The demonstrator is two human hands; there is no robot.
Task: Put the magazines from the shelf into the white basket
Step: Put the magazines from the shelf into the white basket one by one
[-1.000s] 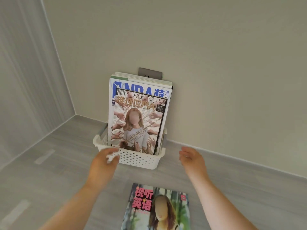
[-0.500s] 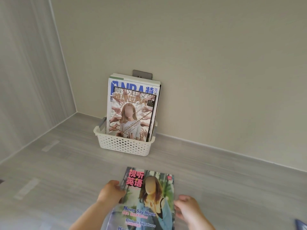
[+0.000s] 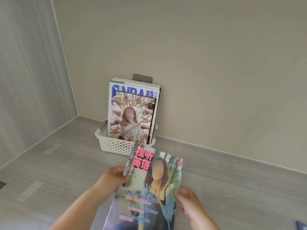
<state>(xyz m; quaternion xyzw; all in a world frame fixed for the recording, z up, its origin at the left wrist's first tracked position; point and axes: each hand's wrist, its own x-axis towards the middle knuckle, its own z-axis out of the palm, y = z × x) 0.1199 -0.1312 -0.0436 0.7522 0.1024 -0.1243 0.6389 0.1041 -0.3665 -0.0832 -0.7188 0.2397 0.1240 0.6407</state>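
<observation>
Holding a glossy magazine (image 3: 149, 188) up in both hands, near and a bit right of centre. Clamped on its left edge with the left hand (image 3: 113, 178), thumb on the cover, fingers curled round behind. Pinched on the right edge, lower down, with the right hand (image 3: 189, 203), thumb over the front, other fingers tucked out of sight behind the pages. Thin, flat, rectangular, with a slick cover: pink Chinese characters up top, blue English lines like "Never Say Never" lower down. Turned a little clockwise, and overlapping the near right corner of the white basket (image 3: 114, 146) in the view; can't tell if actually touching.

Farther back, right up against the back wall (image 3: 216, 63): that basket, white plastic, rectangular, rounded rim, walls punched full of little holes. Stuffed with a stack of magazines (image 3: 157, 113) standing upright and leaning back on the wall. Up front, a chain-and-hands magazine (image 3: 132, 120) with a shiny cover. Right behind, taller, an NBA magazine (image 3: 132, 87) with blue block letters. More page edges behind those. Peeking out just above the stack, a flat grey wall plate (image 3: 142, 78).

Underneath everything, a grey wood-grain shelf surface (image 3: 66, 171), matte, with a couple of pale rectangular strips (image 3: 52, 148) off to the left. Plain smooth beige on the back wall, streaky grain on the left side panel (image 3: 25, 80). Tiny blue corner of something (image 3: 301, 225) at the near right edge, too cropped to identify.
</observation>
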